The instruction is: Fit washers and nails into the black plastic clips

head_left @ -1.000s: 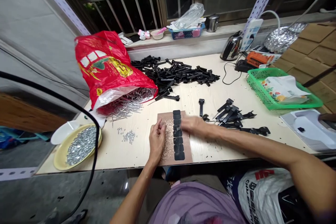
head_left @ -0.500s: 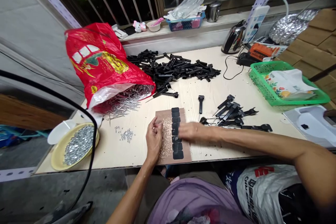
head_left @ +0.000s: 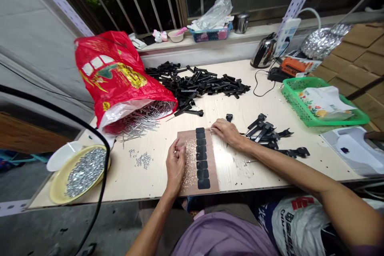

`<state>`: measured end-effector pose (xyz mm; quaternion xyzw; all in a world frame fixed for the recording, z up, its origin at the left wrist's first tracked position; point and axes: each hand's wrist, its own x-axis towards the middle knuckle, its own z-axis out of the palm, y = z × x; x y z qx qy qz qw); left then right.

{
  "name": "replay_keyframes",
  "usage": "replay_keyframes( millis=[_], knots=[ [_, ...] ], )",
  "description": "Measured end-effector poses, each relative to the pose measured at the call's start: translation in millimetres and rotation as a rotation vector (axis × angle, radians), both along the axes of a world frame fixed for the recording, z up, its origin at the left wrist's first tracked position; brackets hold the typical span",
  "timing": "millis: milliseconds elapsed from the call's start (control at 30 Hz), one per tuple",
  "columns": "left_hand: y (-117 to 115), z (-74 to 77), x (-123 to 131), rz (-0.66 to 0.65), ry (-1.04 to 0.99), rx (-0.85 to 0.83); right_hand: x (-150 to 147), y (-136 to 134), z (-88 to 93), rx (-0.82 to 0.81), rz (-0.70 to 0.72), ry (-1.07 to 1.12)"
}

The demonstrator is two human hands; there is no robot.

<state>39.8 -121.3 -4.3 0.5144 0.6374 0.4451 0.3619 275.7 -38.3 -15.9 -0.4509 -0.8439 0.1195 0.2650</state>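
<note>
The right hand has shifted to the brown board's far right corner, exposing the black pads; left hand curls loosely. Grip: cannot tell for either.

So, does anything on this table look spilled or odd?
Yes, a little. The red bag lies tipped, thin metal pins spilling onto the table. Small shiny pieces lie loose, outside the yellow bowl full of similar ones. The brown board has pale specks near the left hand; perhaps wear, I can't tell.
</note>
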Motion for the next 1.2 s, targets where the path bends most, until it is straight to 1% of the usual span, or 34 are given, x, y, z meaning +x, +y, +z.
replay_keyframes(
  millis=[33,67,133,233,267,300,333,367,400,433,467,500,567,633,700,767,800,867,933,967,1000,1067,1133,1200],
  knots=[
    [-0.1,-0.2,-0.9,-0.002,0.009,-0.002,8.7,5.0,-1.5,0.022,-0.082,-0.066],
    [-0.1,-0.5,-1.7,-0.003,0.015,-0.002,19.3,7.7,-3.2,0.043,-0.128,-0.139],
    [0.0,-1.9,-3.1,-0.002,0.017,0.002,46.3,5.8,-7.0,0.071,-0.123,-0.268],
    [-0.2,-4.2,-4.5,0.0,-0.005,0.006,97.1,-8.0,-9.2,0.083,-0.103,-0.339],
    [-0.3,-4.9,-5.0,-0.002,-0.014,0.006,112.8,-12.1,-7.5,0.069,-0.099,-0.369],
    [-0.3,-5.4,-5.5,-0.003,-0.023,0.006,125.5,-14.6,-4.3,0.071,-0.129,-0.403],
    [-0.2,-6.0,-6.0,-0.008,-0.031,0.007,133.3,-14.6,0.3,0.095,-0.175,-0.443],
    [0.1,-6.5,-6.4,-0.013,-0.038,0.009,135.0,-11.9,5.8,0.133,-0.224,-0.474],
    [0.5,-7.2,-6.6,-0.019,-0.044,0.014,129.6,-6.4,11.8,0.181,-0.261,-0.492],
    [0.9,-7.9,-6.3,-0.023,-0.048,0.022,116.8,2.0,17.8,0.231,-0.27,-0.494],
    [1.1,-8.6,-5.6,-0.025,-0.048,0.031,97.0,12.9,23.2,0.278,-0.256,-0.481],
    [1.0,-9.4,-4.6,-0.019,-0.045,0.041,71.4,25.7,27.7,0.304,-0.186,-0.46],
    [-1.1,-10.4,-2.6,0.0,-0.036,0.06,9.5,54.6,32.7,0.358,-0.028,-0.424],
    [-6.2,-10.1,-4.6,0.005,-0.02,0.088,-53.5,82.8,31.8,0.412,0.132,-0.428],
    [-13.3,-8.1,-16.1,0.007,0.037,0.144,-104.5,105.0,25.7,0.437,0.258,-0.436],
    [-20.9,-4.9,-40.0,0.05,0.164,0.213,-137.0,119.2,16.6,0.445,0.326,-0.445],
    [-24.4,-3.1,-55.7,0.091,0.25,0.244,-146.3,123.5,11.6,0.444,0.347,-0.451],
    [-29.8,0.1,-89.5,0.164,0.437,0.266,-153.7,128.0,2.6,0.44,0.38,-0.465],
    [-32.0,2.4,-118.2,0.209,0.627,0.252,-151.5,128.4,-3.8,0.431,0.398,-0.471],
    [-31.6,2.9,-128.1,0.21,0.717,0.238,-148.6,127.2,-5.7,0.425,0.411,-0.466],
    [-30.2,3.1,-134.5,0.188,0.793,0.227,-145.2,125.1,-6.3,0.421,0.425,-0.454],
    [-25.2,2.0,-138.3,0.104,0.919,0.211,-138.0,117.9,-3.8,0.429,0.435,-0.387],
    [-19.5,-0.7,-135.1,0.003,1.025,0.194,-130.6,106.3,4.0,0.439,0.403,-0.258],
    [-15.1,-4.3,-131.9,-0.075,1.11,0.175,-123.6,90.2,15.8,0.414,0.351,-0.1]
  ],
)
